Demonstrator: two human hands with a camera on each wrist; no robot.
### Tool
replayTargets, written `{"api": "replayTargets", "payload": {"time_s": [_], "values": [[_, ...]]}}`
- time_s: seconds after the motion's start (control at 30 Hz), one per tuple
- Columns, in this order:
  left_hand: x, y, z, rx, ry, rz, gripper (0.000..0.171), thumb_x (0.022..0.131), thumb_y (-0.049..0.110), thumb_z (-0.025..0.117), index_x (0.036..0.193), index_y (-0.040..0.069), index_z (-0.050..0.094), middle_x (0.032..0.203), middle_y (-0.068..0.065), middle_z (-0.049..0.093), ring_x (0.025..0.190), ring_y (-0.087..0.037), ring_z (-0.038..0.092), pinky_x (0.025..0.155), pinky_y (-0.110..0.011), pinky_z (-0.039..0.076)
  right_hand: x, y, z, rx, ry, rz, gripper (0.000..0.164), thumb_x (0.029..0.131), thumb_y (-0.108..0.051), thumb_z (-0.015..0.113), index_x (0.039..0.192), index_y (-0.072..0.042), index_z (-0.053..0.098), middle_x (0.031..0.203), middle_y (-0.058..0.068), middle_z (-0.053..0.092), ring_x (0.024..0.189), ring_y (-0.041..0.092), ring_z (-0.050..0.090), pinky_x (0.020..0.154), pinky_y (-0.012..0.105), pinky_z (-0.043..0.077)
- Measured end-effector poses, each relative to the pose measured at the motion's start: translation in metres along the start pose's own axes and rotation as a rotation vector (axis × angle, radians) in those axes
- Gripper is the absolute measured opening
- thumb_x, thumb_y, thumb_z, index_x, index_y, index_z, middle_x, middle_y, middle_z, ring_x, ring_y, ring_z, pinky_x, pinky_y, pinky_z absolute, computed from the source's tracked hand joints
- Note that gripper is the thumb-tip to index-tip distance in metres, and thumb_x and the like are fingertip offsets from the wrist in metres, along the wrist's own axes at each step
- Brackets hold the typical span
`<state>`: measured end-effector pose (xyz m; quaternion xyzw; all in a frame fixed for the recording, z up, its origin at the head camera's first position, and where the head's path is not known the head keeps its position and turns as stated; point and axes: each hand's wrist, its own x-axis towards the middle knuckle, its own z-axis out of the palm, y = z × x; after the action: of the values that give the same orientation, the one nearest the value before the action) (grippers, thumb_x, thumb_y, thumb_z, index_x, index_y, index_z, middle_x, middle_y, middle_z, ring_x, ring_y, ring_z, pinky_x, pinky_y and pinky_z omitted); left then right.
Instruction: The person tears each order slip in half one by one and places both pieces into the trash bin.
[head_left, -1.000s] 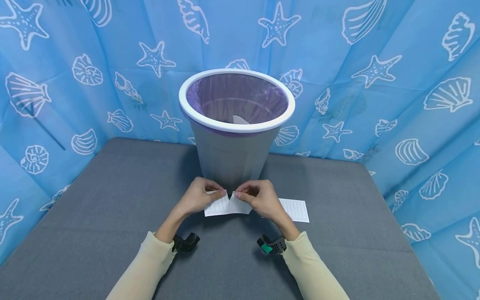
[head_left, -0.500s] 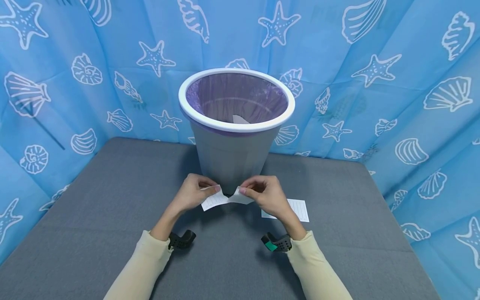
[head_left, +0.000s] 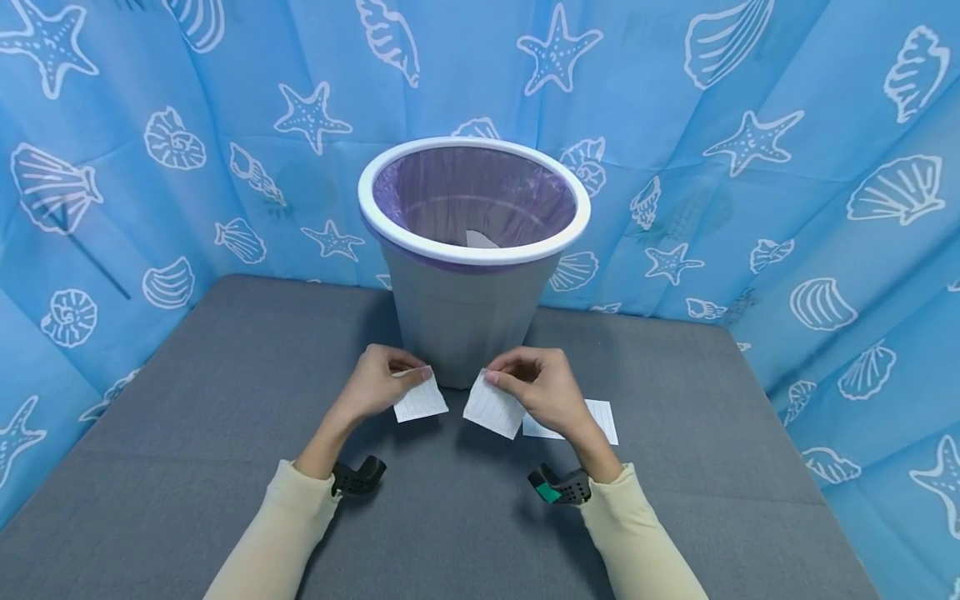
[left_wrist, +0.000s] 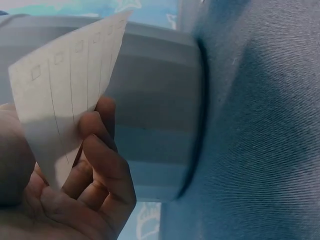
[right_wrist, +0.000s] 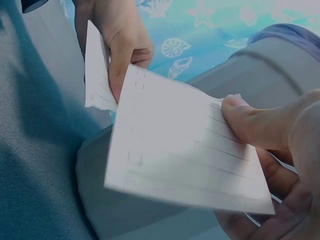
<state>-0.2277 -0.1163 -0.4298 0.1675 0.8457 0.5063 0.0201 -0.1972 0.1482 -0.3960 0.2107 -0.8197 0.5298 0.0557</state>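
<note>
My left hand [head_left: 382,382] pinches a torn piece of lined white paper [head_left: 420,398] between thumb and fingers. Ruled lines and small printed boxes show on that piece in the left wrist view. A second torn piece [head_left: 493,407] hangs from my right hand [head_left: 542,390], held between thumb and fingertips. The two pieces are apart, with a gap between them. On the table to the right lies another lined paper sheet [head_left: 606,418], partly hidden by my right hand and forearm.
Just behind the hands stands a tall grey trash bin [head_left: 465,317] with a white rim and a purple liner [head_left: 480,187]. A white scrap [head_left: 480,240] shows inside it. A grey cloth [head_left: 187,433] covers the table; a blue shell-print curtain [head_left: 637,100] hangs behind.
A single sheet with a tear at its top edge has come apart into two pieces. My hands have moved away from each other, each with one piece.
</note>
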Motion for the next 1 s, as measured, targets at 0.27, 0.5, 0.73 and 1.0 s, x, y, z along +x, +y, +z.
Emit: {"api": "replayTargets", "payload": {"time_s": [0.27, 0.5, 0.73, 1.0], "values": [[-0.004, 0.015, -0.006, 0.013, -0.03, 0.045, 0.016, 0.095, 0.013, 0.072, 0.099, -0.002, 0.078, 0.092, -0.01, 0.074, 0.073, -0.018, 0.067, 0.067, -0.035, 0.054, 0.0, -0.002, -0.002, 0.027, 0.008, -0.001, 0.005, 0.09, -0.008, 0.078, 0.092, -0.004, 0.078, 0.083, 0.006, 0.073, 0.065, 0.019, 0.063, 0.057, 0.028, 0.05], [-0.013, 0.052, -0.014, -0.026, -0.043, 0.092, 0.013, 0.094, 0.012, 0.074, 0.1, 0.001, 0.078, 0.092, -0.008, 0.072, 0.071, -0.019, 0.065, 0.063, -0.035, 0.055, -0.002, -0.018, -0.011, 0.103, 0.013, -0.039, 0.003, 0.091, -0.007, 0.077, 0.093, -0.005, 0.078, 0.085, 0.007, 0.072, 0.066, 0.021, 0.063, 0.058, 0.029, 0.05], [-0.023, 0.092, -0.025, -0.046, -0.032, 0.172, 0.01, 0.094, 0.014, 0.074, 0.099, 0.006, 0.077, 0.09, -0.005, 0.072, 0.069, -0.02, 0.066, 0.06, -0.036, 0.055, -0.001, -0.047, -0.027, 0.111, 0.026, -0.116, 0.005, 0.09, -0.001, 0.075, 0.093, -0.005, 0.076, 0.086, 0.006, 0.072, 0.067, 0.022, 0.063, 0.058, 0.03, 0.051], [-0.022, 0.131, -0.042, -0.028, -0.024, 0.275, 0.01, 0.096, 0.015, 0.072, 0.101, 0.008, 0.076, 0.092, -0.002, 0.072, 0.072, -0.018, 0.066, 0.064, -0.037, 0.055, 0.01, -0.077, -0.043, 0.091, 0.014, -0.202, 0.007, 0.09, 0.004, 0.074, 0.094, -0.001, 0.075, 0.088, 0.008, 0.072, 0.074, 0.021, 0.068, 0.065, 0.03, 0.055]]}}
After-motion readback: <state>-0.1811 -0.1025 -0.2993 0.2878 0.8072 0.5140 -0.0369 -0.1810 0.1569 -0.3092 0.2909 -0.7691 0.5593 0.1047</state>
